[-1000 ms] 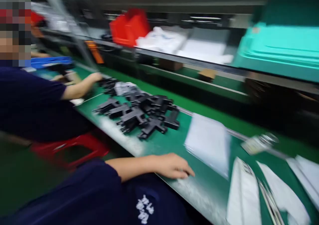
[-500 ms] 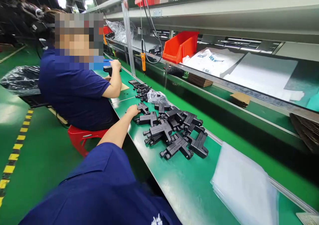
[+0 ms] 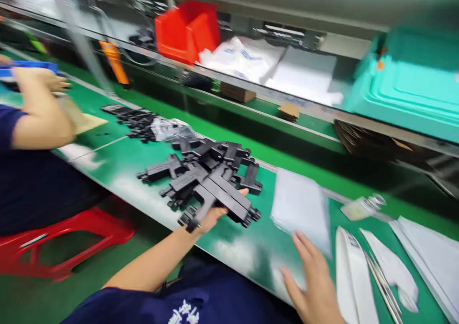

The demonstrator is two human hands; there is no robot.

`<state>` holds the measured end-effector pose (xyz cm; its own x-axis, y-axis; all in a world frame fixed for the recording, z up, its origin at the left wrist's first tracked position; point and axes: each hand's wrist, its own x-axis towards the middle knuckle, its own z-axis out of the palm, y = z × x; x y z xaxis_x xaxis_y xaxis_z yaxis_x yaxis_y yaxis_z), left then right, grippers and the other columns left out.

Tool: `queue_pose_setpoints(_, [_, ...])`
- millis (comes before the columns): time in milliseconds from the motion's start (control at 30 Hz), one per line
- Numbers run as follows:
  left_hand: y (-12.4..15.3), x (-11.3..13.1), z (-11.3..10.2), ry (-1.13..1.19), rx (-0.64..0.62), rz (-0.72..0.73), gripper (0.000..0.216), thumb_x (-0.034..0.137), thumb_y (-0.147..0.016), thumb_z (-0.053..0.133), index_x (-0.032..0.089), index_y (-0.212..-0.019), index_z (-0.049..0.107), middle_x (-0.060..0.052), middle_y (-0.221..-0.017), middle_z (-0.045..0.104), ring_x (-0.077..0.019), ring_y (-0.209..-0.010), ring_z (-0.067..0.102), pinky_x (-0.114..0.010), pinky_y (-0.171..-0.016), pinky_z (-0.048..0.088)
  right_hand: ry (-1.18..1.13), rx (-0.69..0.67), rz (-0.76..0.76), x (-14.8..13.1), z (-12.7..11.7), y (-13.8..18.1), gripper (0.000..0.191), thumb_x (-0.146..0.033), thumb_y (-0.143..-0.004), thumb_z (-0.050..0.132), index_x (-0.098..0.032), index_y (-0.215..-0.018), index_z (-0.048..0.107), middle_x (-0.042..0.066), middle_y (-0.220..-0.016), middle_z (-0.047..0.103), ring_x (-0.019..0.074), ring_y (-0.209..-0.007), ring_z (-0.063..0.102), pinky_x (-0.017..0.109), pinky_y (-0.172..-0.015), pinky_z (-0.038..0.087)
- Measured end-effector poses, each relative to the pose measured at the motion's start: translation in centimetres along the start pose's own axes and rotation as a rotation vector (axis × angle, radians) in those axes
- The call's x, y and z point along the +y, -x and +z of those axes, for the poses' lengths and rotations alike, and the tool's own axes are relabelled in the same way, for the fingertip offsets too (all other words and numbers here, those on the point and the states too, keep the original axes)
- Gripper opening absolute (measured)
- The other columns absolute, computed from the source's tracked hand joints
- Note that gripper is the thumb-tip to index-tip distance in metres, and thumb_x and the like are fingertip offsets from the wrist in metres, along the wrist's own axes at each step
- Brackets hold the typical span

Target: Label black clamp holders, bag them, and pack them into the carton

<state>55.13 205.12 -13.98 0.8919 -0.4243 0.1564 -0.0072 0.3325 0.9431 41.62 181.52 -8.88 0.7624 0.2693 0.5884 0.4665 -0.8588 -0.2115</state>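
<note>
I see the left hand gripping a black part by a pile; the right hand is spread near plastic bags.

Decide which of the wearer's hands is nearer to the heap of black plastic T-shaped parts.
Left: the left hand is at the near side of the heap, holding a black plastic part; the right hand is farther away, to the heap's right.

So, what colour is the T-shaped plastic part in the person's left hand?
The T-shaped plastic part in the left hand is black, seen best in the head view.
</note>
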Motion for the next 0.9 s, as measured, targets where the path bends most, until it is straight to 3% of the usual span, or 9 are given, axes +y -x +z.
queue_pose_setpoints(133, [0.1,-2.0,7.1,-0.067,-0.367,-0.115,0.063,0.057,-0.071,0.071,0.026,-0.125,0.063,-0.008,-0.136,0.058,-0.031,-0.13,0.048,-0.044,-0.111,0.037,0.054,-0.012,0.188,-0.4,1.0,0.6,0.062,-0.039,-0.091,0.055,-0.018,-0.144,0.032,0.016,-0.118,0.062,0.0296,-0.096,0.064,0.043,-0.074,0.057])
queue_pose_setpoints(267, [-1.5,-1.8,7.3,-0.087,-0.563,-0.3,0.061,0.053,-0.07,0.071,0.019,-0.121,0.065,-0.012,-0.113,0.07,-0.0312,-0.104,0.065,-0.044,-0.091,0.051,0.099,0.036,0.294,1.7,-1.1,3.4,0.048,-0.029,-0.09,0.056,-0.02,-0.135,0.043,0.01,-0.098,0.066,0.0258,-0.084,0.062,0.039,-0.068,0.055])
queue_pose_setpoints(367, [-2.6,-2.2,7.8,-0.006,-0.552,-0.432,0.07,0.064,-0.073,0.064,0.013,-0.12,0.063,-0.014,-0.105,0.071,-0.0285,-0.088,0.068,-0.036,-0.075,0.054,0.235,0.03,0.233,2.6,-2.8,5.8,0.049,-0.027,-0.09,0.056,-0.018,-0.137,0.045,0.013,-0.102,0.066,0.0269,-0.087,0.06,0.04,-0.073,0.054])
queue_pose_setpoints(500, [-2.7,-3.8,10.3,-0.206,-0.423,-0.3,0.073,0.069,-0.072,0.064,0.014,-0.12,0.059,-0.012,-0.118,0.065,-0.0295,-0.105,0.06,-0.036,-0.088,0.048,0.138,-0.004,0.263,3.4,-3.4,7.0,0.048,-0.043,-0.09,0.057,-0.02,-0.132,0.052,0.014,-0.113,0.063,0.0279,-0.1,0.059,0.044,-0.085,0.052])
queue_pose_setpoints(567, [-2.6,-4.5,10.9,-0.316,-0.358,-0.213,0.073,0.073,-0.074,0.058,0.014,-0.116,0.058,-0.011,-0.115,0.064,-0.0294,-0.105,0.058,-0.036,-0.089,0.047,-0.066,0.073,0.53,4.0,-3.1,7.3,0.054,-0.058,-0.09,0.05,-0.019,-0.126,0.055,0.013,-0.106,0.063,0.0265,-0.096,0.06,0.043,-0.081,0.054])
queue_pose_setpoints(633, [-2.4,-4.8,10.7,-0.443,-0.319,-0.129,0.074,0.077,-0.072,0.055,0.015,-0.113,0.056,-0.01,-0.107,0.064,-0.0283,-0.1,0.058,-0.036,-0.086,0.047,-0.383,0.107,0.885,4.9,-2.6,7.7,0.054,-0.062,-0.092,0.038,-0.016,-0.112,0.059,0.007,-0.079,0.063,0.0195,-0.068,0.06,0.035,-0.061,0.054])
queue_pose_setpoints(733, [-2.2,-4.5,9.9,-0.632,-0.34,-0.037,0.074,0.075,-0.064,0.063,0.018,-0.111,0.056,-0.008,-0.102,0.064,-0.0269,-0.095,0.06,-0.037,-0.084,0.047,-0.919,0.083,1.188,6.1,-1.6,8.3,0.048,-0.061,-0.091,0.041,-0.017,-0.093,0.058,-0.003,-0.055,0.05,0.01,-0.042,0.04,0.024,-0.04,0.04])
queue_pose_setpoints(800, [-2.1,-4.4,9.7,-0.681,-0.36,-0.012,0.072,0.07,-0.06,0.069,0.019,-0.109,0.057,-0.007,-0.103,0.064,-0.0267,-0.094,0.061,-0.037,-0.085,0.047,-1.08,0.11,1.187,6.6,-1.2,8.5,0.043,-0.06,-0.088,0.05,-0.018,-0.092,0.057,-0.004,-0.058,0.051,0.009,-0.043,0.041,0.022,-0.04,0.039])
queue_pose_setpoints(900, [-2.4,-4.7,10.0,-0.515,-0.27,-0.108,0.065,0.068,-0.066,0.065,0.017,-0.106,0.059,-0.007,-0.098,0.065,-0.0255,-0.091,0.061,-0.035,-0.081,0.048,-0.862,0.138,0.973,6.6,-1.5,8.7,0.029,-0.048,-0.09,0.055,-0.021,-0.1,0.059,0.001,-0.073,0.061,0.0143,-0.061,0.058,0.028,-0.056,0.052])
